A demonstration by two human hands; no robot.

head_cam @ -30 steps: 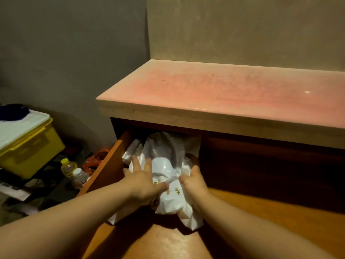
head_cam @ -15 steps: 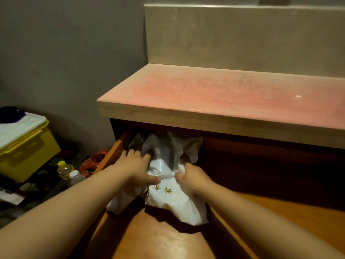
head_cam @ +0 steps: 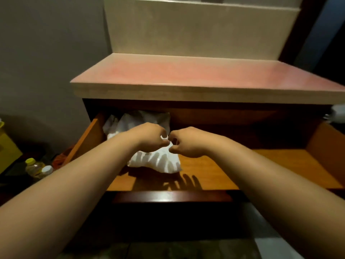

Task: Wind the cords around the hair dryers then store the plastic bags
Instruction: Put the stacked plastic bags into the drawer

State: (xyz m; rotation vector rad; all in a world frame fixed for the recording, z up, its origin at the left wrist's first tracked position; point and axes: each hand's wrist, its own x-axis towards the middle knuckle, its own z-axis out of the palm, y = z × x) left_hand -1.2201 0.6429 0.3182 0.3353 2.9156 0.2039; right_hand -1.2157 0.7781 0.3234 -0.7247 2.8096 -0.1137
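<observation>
A bundle of white plastic bags (head_cam: 156, 161) lies in the back left of an open wooden drawer (head_cam: 224, 165). My left hand (head_cam: 149, 138) and my right hand (head_cam: 184, 143) hover just over the bundle, side by side. The fingers of both hands are curled, and each pinches a small white bit of the bag between them. More crumpled white plastic (head_cam: 130, 120) reaches back under the counter. No hair dryer or cord is in sight.
A pink-topped counter (head_cam: 205, 75) overhangs the drawer. The dark drawer front (head_cam: 168, 197) is nearest me. On the floor at the left stand two small bottles (head_cam: 37, 168), something orange (head_cam: 61, 159), and a yellow bin (head_cam: 7, 146). A white object (head_cam: 337, 113) shows at the right edge.
My view has pulled back and up, showing the whole drawer. Both hands lifted from pressing the bags down and drew together, now pinching a bit of plastic on top of the bundle.
</observation>
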